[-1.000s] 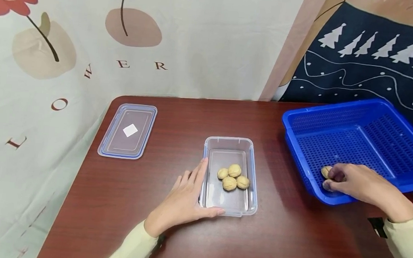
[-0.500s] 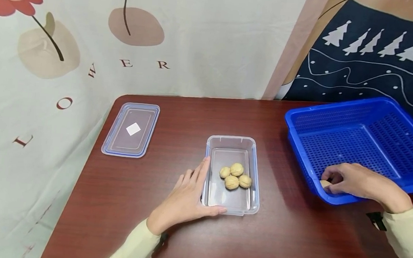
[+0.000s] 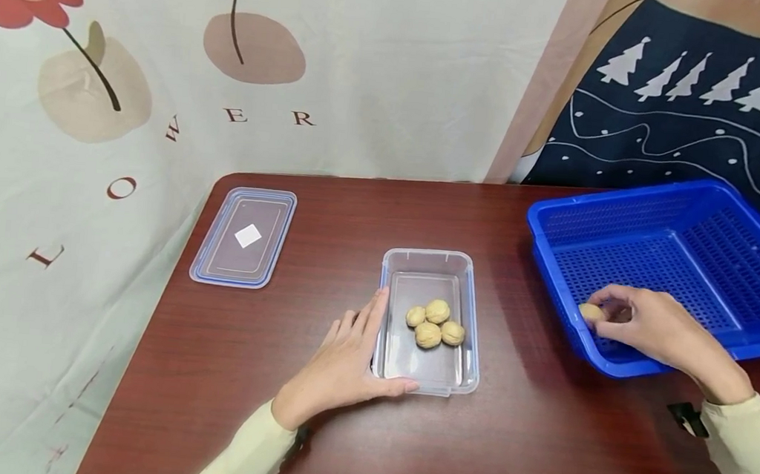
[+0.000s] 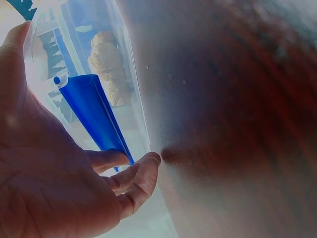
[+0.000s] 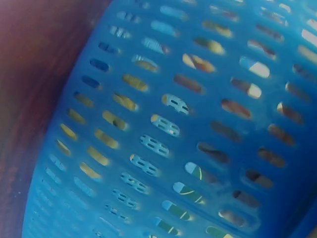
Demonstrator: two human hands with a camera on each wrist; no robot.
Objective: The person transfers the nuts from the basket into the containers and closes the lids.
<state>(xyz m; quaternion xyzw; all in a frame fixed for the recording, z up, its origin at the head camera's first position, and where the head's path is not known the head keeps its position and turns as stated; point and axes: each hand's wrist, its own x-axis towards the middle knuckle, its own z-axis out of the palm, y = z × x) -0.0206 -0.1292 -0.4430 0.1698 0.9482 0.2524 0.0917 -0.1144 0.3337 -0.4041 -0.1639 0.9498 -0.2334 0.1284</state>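
My right hand [image 3: 671,327] reaches into the near left corner of the blue plastic basket [image 3: 549,299] and pinches a walnut [image 3: 590,313] between thumb and fingers. In the right wrist view the slotted basket wall [image 5: 198,134] covers most of the hand; only slivers show through the slots. My left hand [image 3: 343,364] rests against a clear plastic food container [image 3: 428,263], fingers along its left side and thumb at the near edge. Several walnuts [image 3: 428,335] lie grouped inside it. The left wrist view shows the container's blue side latch [image 4: 96,111] beside the fingers.
A clear lid with a blue seal [image 3: 242,245] and a white square label lies at the table's back left. The reddish-brown table [image 3: 327,225] meets a printed cloth backdrop [image 3: 392,82]. The basket stands at the right, overlapping the table's edge.
My right hand has drawn up slightly from the basket's floor with the walnut, which now shows more clearly. The left hand stays on the container. The head view has shifted a little.
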